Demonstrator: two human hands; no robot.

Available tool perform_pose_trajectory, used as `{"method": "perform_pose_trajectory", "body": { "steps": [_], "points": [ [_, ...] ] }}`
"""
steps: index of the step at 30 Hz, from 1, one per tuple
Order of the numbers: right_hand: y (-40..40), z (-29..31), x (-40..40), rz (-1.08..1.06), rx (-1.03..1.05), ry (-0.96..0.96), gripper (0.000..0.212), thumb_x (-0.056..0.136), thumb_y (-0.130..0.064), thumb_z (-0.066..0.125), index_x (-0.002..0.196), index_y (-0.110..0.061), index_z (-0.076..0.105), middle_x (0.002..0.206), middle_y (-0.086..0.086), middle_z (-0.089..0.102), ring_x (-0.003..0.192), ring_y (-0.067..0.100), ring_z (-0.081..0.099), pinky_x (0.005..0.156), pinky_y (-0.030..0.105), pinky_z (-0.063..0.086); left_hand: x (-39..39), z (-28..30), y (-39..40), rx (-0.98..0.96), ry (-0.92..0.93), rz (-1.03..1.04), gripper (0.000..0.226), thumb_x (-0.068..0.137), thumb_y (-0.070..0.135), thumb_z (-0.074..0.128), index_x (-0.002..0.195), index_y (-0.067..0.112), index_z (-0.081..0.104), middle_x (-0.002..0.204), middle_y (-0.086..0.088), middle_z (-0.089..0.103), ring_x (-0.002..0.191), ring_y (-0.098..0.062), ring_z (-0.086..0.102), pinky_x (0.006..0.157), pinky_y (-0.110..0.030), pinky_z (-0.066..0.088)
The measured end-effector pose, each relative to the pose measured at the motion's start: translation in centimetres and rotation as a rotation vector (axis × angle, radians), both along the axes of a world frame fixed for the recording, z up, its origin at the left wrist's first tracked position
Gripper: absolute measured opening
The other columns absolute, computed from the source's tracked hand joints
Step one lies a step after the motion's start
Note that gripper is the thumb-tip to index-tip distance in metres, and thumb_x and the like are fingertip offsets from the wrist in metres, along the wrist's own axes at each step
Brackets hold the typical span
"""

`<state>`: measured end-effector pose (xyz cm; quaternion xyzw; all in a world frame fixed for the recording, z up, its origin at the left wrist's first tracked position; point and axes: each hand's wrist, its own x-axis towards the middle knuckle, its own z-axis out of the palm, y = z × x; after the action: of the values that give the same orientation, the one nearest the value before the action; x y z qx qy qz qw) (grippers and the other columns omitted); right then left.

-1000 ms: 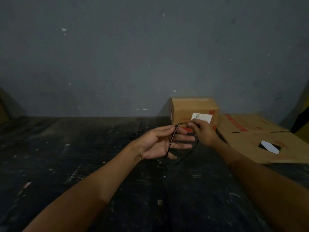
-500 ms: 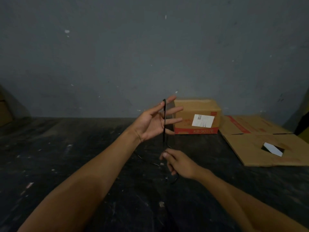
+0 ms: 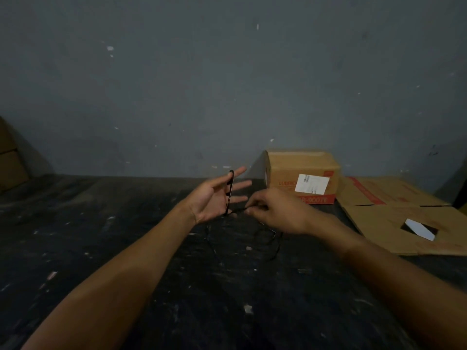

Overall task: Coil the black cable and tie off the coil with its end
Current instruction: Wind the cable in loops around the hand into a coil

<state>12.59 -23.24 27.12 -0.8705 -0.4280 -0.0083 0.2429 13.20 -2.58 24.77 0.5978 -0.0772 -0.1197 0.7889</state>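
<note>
Left hand [image 3: 214, 198] is spread open, palm facing right, acting as the former: black cable [image 3: 229, 192] runs in a loop over the fingers [image 3: 236, 171] and down past the palm heel. Right hand [image 3: 275, 210] is pinched closed on the strand just beside the left palm; slack trails down onto the dark floor [image 3: 126, 248], near its middle, well short of the cardboard box [image 3: 285, 168] at the far edge. Keep left fingers splayed, feed each turn at even tension, lay turns side by side, leave enough tail to tie off
</note>
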Motion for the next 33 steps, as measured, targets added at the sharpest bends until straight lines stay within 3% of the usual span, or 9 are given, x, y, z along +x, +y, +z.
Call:
{"method": "perform_pose_trajectory", "body": {
  "steps": [2,4,6,13,17,24,26,30,33],
  "points": [
    [-0.4,1.6,0.8,-0.035,0.000,-0.054,0.013,0.091,-0.028,0.062,0.100,-0.021,0.069,0.089,-0.008,0.065,0.077,0.002,0.059,0.068,0.024,0.045,-0.4,-0.6,-0.1,0.021,0.019,-0.034,0.042,0.092,0.038,0.047,0.134,0.036,0.056,0.142,-0.008,0.054,0.126,-0.034,0.051,0.106,-0.054,0.034],
    [-0.8,3.1,1.7,-0.070,-0.004,-0.131,0.012,0.087,-0.029,0.067,0.097,-0.024,0.070,0.092,-0.007,0.067,0.080,0.005,0.058,0.070,0.026,0.045,-1.0,-1.0,-0.3,0.069,0.033,-0.076,0.042,0.090,0.039,0.049,0.131,0.036,0.059,0.135,-0.004,0.060,0.116,-0.028,0.056,0.089,-0.046,0.041],
    [-1.0,4.1,2.7,-0.112,-0.024,-0.224,0.011,0.085,-0.032,0.069,0.094,-0.027,0.070,0.095,-0.004,0.070,0.086,0.011,0.059,0.074,0.032,0.049,-1.3,-1.4,-0.4,0.102,0.055,-0.119,0.043,0.088,0.040,0.053,0.131,0.035,0.059,0.138,-0.004,0.058,0.123,-0.031,0.051,0.084,-0.047,0.042],
    [-1.4,5.3,4.7,-0.121,0.035,-0.338,0.006,0.086,-0.030,0.066,0.091,-0.027,0.069,0.096,-0.004,0.068,0.091,0.018,0.061,0.080,0.039,0.049,-2.1,-1.2,-1.4,0.232,0.109,-0.270,0.046,0.085,0.045,0.057,0.131,0.041,0.057,0.143,-0.001,0.053,0.134,-0.032,0.045,0.110,-0.066,0.020],
    [-2.0,5.4,5.8,-0.142,0.061,-0.359,0.013,0.087,-0.035,0.065,0.094,-0.025,0.070,0.087,-0.009,0.059,0.083,0.013,0.054,0.073,0.034,0.042,-2.5,-0.8,-1.3,0.235,0.115,-0.325,0.047,0.086,0.045,0.056,0.132,0.041,0.055,0.147,-0.003,0.050,0.135,-0.034,0.044,0.109,-0.073,0.015],
    [-2.3,1.3,7.7,-0.121,0.215,-0.106,0.016,0.095,-0.024,0.056,0.095,-0.018,0.071,0.078,-0.003,0.063,0.077,0.019,0.059,0.073,0.041,0.049,-3.2,0.6,-2.0,0.048,0.036,-0.487,0.050,0.092,0.040,0.051,0.141,0.035,0.047,0.150,-0.010,0.044,0.139,-0.040,0.037,0.100,-0.057,0.040],
    [-2.5,-0.9,7.5,-0.123,0.254,0.008,0.018,0.098,-0.017,0.050,0.093,-0.016,0.067,0.085,0.006,0.067,0.081,0.022,0.062,0.076,0.042,0.051,-3.3,1.1,-2.1,-0.009,-0.008,-0.521,0.051,0.093,0.040,0.048,0.144,0.034,0.043,0.151,-0.009,0.043,0.140,-0.041,0.034,0.101,-0.057,0.038],
    [-2.5,-5.8,6.1,-0.140,0.298,0.170,0.024,0.099,-0.009,0.044,0.111,-0.010,0.064,0.111,0.015,0.068,0.105,0.026,0.063,0.095,0.042,0.050,-3.3,2.0,-2.1,-0.090,-0.062,-0.533,0.049,0.094,0.038,0.047,0.143,0.034,0.043,0.150,-0.011,0.043,0.141,-0.044,0.029,0.099,-0.060,0.034],
    [-1.2,-8.2,4.9,-0.131,0.279,0.273,0.024,0.101,-0.015,0.041,0.107,-0.025,0.063,0.106,0.012,0.068,0.095,0.016,0.065,0.089,0.042,0.054,-2.9,2.3,-2.2,-0.100,-0.085,-0.487,0.050,0.094,0.038,0.047,0.143,0.034,0.043,0.149,-0.010,0.046,0.136,-0.041,0.039,0.098,-0.066,0.033]
  ]
}}
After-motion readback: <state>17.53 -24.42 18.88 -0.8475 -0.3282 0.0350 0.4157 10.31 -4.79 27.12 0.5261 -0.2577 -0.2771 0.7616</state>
